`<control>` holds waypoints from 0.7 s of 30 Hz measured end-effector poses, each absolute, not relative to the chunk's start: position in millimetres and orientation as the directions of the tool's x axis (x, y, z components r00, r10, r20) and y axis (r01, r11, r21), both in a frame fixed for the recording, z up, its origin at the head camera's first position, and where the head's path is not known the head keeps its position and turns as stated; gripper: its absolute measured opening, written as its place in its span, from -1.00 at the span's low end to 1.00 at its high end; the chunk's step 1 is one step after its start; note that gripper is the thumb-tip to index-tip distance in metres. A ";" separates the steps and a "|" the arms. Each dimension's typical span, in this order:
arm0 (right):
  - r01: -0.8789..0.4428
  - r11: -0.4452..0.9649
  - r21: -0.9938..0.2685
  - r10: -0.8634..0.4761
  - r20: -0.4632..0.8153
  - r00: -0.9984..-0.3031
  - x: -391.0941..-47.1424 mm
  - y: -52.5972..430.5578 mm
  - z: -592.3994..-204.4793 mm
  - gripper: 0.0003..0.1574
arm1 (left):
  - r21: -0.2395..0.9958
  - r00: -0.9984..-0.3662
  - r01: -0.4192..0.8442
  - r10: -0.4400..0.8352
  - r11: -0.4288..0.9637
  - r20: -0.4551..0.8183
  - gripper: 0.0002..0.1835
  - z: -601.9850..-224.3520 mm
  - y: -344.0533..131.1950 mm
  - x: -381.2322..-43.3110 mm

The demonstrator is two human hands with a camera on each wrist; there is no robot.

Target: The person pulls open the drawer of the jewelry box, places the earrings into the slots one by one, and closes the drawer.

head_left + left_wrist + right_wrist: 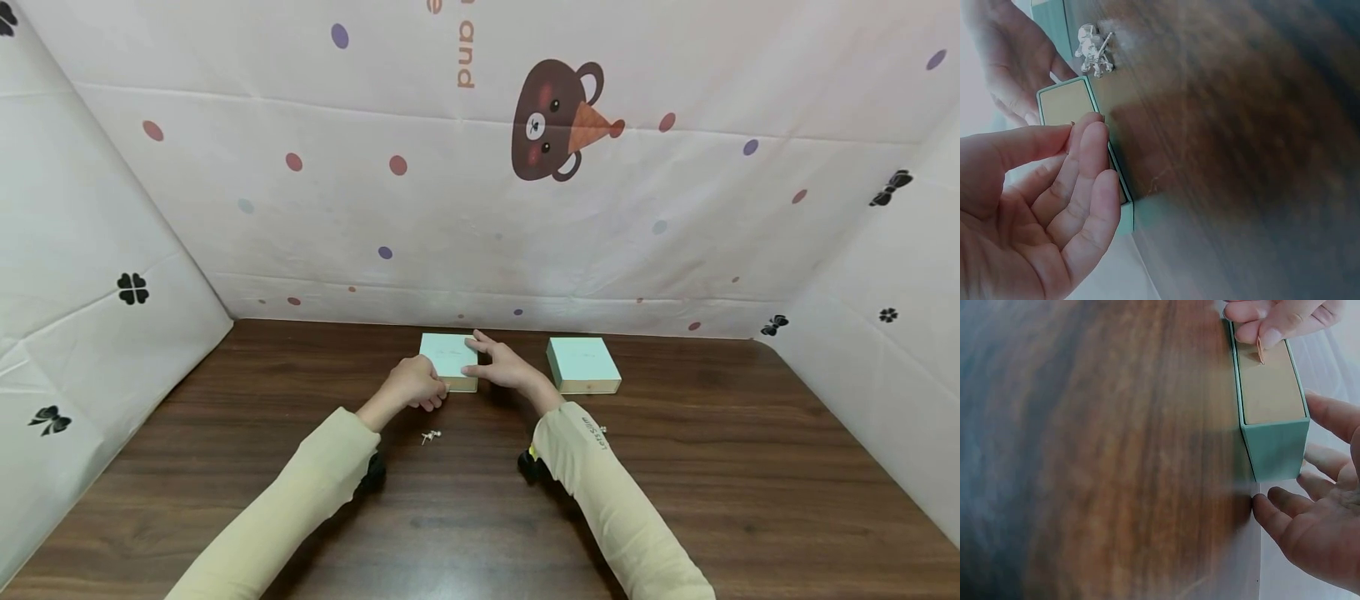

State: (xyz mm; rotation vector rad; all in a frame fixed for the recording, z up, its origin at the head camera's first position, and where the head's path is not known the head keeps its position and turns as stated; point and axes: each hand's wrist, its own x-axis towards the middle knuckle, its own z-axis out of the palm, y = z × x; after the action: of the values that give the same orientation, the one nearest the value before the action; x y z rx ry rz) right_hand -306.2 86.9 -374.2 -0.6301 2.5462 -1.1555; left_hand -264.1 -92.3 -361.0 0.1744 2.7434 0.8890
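Note:
A mint-green drawer box [450,354] with a tan front lies flat near the back of the table. At its front, my left hand [418,382] pinches a small ribbon pull tab [1261,351] between thumb and finger. My right hand [506,364] touches the box's right side and top with fairly straight, spread fingers. The drawer front [1066,103] sits flush in its sleeve in the left wrist view. Small silver trinkets [431,435] lie on the wood in front of the box, their exact kind too small to tell.
A second mint-green box [583,363] stands to the right, behind my right forearm. Another small silver piece [603,429] shows beside the right sleeve. White patterned sheets [450,208] wall in the brown wooden table [465,533] at the back and sides.

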 end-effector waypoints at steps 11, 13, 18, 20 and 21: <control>-0.298 0.597 -0.745 -0.510 -0.066 -0.858 -307.2 89.4 -375.5 -0.23 | 0.567 -0.959 0.016 0.172 0.824 -0.224 -0.73 -360.7 -90.9 -263.6; -0.295 0.593 -0.750 -0.512 -0.067 -0.857 -307.8 89.7 -375.7 -0.23 | 0.562 -0.959 0.025 0.179 0.827 -0.222 -0.72 -360.1 -91.0 -262.8; -0.280 0.587 -0.760 -0.507 -0.076 -0.858 -308.5 90.3 -374.8 -0.22 | 0.566 -0.956 0.026 0.187 0.824 -0.228 -0.73 -359.8 -92.1 -261.5; -0.277 0.587 -0.761 -0.507 -0.079 -0.858 -308.7 90.2 -374.5 -0.22 | 0.570 -0.956 0.024 0.186 0.821 -0.228 -0.74 -359.7 -92.7 -261.0; -0.277 0.588 -0.760 -0.508 -0.081 -0.858 -308.8 89.9 -374.3 -0.22 | 0.573 -0.956 0.022 0.185 0.820 -0.228 -0.74 -359.5 -93.0 -260.6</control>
State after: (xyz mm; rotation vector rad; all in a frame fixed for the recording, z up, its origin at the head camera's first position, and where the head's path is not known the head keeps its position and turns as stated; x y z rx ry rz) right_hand -308.8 89.9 -374.3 -0.6425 2.5303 -1.1381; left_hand -260.6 -93.0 -359.5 0.1593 2.7299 0.8541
